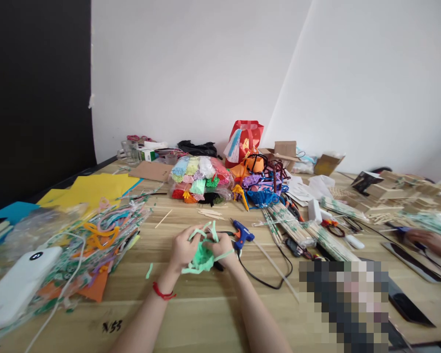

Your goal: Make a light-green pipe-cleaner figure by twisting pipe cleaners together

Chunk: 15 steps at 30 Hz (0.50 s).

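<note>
in the head view, the light-green fuzzy piece (202, 258) is held above the near middle of the bench (139, 326), between the person's two hands. the left hand's grip (185, 245) has its fingers closed on the left side of it, pinching; the right hand's grip (222, 248) pinches the right side, its fingers bent in. loose green ends stick up between the hands, and one strand lies across the right hand. a red cord bracelet (163, 292) circles the left wrist.

just right of the right hand lies a blue glue gun (243, 234), its black cable looping nearer on the bench, with a pale thin rod (275, 268) slanting beside it. left of the left hand is a small green scrap (149, 270). beyond the hands lie some flat wooden sticks (210, 214), and farther back a clear bag of coloured fuzzy bundles (202, 184). at the near left is a white power bank (24, 287), with yellow sheets (95, 189) farther off. at the far right edge, another person's hand (431, 243) is near a dark blue tool (402, 231); how it is held is too blurred to tell.
</note>
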Available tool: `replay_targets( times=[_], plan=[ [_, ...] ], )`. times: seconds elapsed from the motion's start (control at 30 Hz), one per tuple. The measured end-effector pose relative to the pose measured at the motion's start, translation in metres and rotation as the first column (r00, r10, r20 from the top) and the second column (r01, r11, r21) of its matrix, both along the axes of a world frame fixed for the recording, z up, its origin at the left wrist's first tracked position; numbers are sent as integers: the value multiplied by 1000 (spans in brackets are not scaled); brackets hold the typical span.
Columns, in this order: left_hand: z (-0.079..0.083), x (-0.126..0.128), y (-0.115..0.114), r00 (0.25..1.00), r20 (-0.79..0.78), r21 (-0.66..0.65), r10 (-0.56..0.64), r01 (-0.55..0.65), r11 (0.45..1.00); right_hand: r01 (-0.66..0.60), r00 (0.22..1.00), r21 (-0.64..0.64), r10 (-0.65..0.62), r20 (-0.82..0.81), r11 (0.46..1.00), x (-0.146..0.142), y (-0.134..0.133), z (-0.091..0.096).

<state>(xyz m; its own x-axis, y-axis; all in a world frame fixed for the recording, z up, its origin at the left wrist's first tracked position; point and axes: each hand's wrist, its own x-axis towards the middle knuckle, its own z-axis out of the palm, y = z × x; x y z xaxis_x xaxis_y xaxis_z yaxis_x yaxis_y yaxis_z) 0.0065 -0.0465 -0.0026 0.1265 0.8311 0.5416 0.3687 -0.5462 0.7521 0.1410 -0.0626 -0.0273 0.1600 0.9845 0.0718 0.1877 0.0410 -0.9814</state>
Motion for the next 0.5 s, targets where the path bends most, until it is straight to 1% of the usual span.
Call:
replay_targets(
  times=[0.07, 0.1, 0.17, 0.23, 0.3, 0.4, 0.5],
  plan=[
    [1, -1, 1, 1000, -2, 9, 9, -9, 1000, -6, 997, -32, 9, 80, 999, -1, -1, 1],
    [1, -2, 1, 1000, -3, 20, 10, -10, 1000, -12, 995, -53, 17, 95, 999, -1, -2, 2],
    [1, -2, 2, 1000, 2, 44, 15, -15, 999, -28, 995, -91, 36, 90, 995, -2, -4, 5],
    [0, -2, 4, 999, 36, 39, 31, -32, 999, -45, 994, -115, 55, 94, 992, -1, -7, 9],
    [-1, -2, 5, 993, 113, -13, 30, -29, 999, -59, 990, -123, 74, 123, 991, 0, -8, 12],
    [-4, -1, 6, 972, 236, -98, -4, 28, 995, -62, 982, -129, 83, 168, 990, 0, -9, 12],
    [-6, -1, 9, 941, 335, -119, -39, 83, 989, -71, 978, -175, 103, 183, 982, -1, -9, 10]
  ],
)
